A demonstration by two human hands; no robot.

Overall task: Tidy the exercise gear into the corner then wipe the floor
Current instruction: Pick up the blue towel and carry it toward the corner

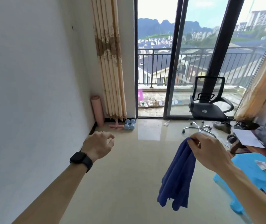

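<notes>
A rolled pink yoga mat stands upright in the far left corner against the wall. Beside it on the floor lie a small pink exercise piece and two light blue dumbbells. My right hand pinches the top of a dark blue cloth, which hangs down above the glossy beige floor. My left hand, with a black watch on the wrist, is held out over the floor, fingers loosely curled and holding nothing.
A black office chair stands by the sliding glass door. A blue plastic stool is at my right, with a dark table and paper behind it. Shoes and small litter lie near the chair base. Curtains hang by the corner.
</notes>
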